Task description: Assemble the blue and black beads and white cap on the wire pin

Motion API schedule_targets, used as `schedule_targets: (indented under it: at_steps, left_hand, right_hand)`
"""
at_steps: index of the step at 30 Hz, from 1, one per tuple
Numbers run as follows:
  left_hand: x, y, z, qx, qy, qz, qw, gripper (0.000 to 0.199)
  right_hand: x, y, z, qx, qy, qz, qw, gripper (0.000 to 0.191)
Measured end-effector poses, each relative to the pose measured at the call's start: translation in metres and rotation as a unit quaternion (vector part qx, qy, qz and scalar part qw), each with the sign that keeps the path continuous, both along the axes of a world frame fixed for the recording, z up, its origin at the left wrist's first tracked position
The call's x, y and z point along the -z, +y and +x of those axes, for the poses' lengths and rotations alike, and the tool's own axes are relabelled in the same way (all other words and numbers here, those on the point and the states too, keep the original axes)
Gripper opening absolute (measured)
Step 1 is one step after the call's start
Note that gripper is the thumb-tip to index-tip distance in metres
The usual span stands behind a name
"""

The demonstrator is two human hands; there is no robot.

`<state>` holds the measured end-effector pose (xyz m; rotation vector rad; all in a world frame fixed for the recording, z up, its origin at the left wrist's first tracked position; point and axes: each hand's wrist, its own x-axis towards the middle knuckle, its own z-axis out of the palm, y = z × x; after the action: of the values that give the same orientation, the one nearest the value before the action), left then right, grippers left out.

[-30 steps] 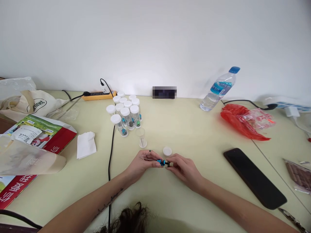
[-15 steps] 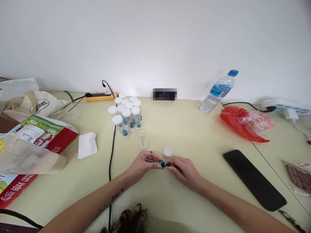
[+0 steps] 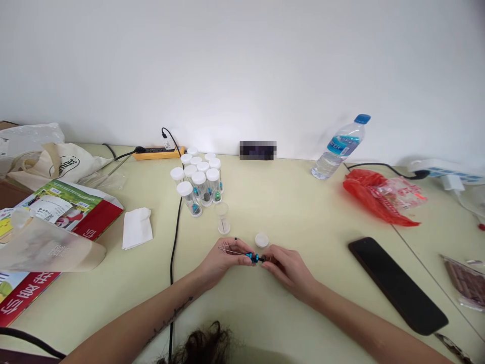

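Observation:
Between my hands, low in the middle of the head view, is a small blue metallic piece (image 3: 252, 258) with a black end and thin wires running back over my left palm. My left hand (image 3: 223, 258) is closed on its blue part, thumb in front. At the black end, my right hand (image 3: 286, 268) pinches with thumb and forefinger; the exact contact is too small to make out. Just beyond the fingers lies a round white cap (image 3: 261, 240). An uncapped clear tube (image 3: 223, 220) stands to its left, with a thin thing inside.
Several white-capped clear tubes (image 3: 199, 182) stand grouped at back left, near a black cable (image 3: 174, 253) and an orange power strip (image 3: 159, 153). Folded tissue (image 3: 137, 228) and a translucent cup (image 3: 53, 242) lie left. Rightward are a water bottle (image 3: 338, 146), red plastic bag (image 3: 373, 197) and phone (image 3: 397, 284).
The whole view has shifted slightly, so things appear a little lower. Both hands keep the same grip on the blue piece, with hardly any movement of the fingers.

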<state>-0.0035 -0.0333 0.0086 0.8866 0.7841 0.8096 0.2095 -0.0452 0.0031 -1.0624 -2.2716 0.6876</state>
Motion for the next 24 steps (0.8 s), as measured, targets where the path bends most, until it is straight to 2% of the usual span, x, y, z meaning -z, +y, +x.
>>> schedule_targets:
  at_steps: [3,10,16,21,24]
  left_hand:
    - [0.0005,0.0004,-0.0001,-0.002,-0.003,0.004,1.000,0.018]
    - [0.0008,-0.0004,0.0004,0.001,-0.009,-0.002,1.000,0.019]
    - [-0.0002,-0.0005,0.0003,0.001,-0.003,0.000,1.000,0.019]
    - [-0.0005,-0.0009,0.0006,0.002,0.000,-0.001,1.000,0.020]
    - [-0.0014,-0.0006,0.0005,0.001,0.002,0.002,1.000,0.020]
  right_hand:
    - [0.0014,-0.0012,-0.0007,0.000,0.025,-0.007,1.000,0.011]
    - [-0.0005,-0.0005,-0.0001,-0.012,0.009,0.011,1.000,0.021]
    - [0.0010,-0.0014,0.0001,-0.010,0.022,0.003,1.000,0.012]
    - [0.0008,-0.0008,0.0006,-0.016,0.009,0.017,1.000,0.022]
    - [0.0002,-0.0012,-0.0002,-0.009,0.023,0.008,1.000,0.016]
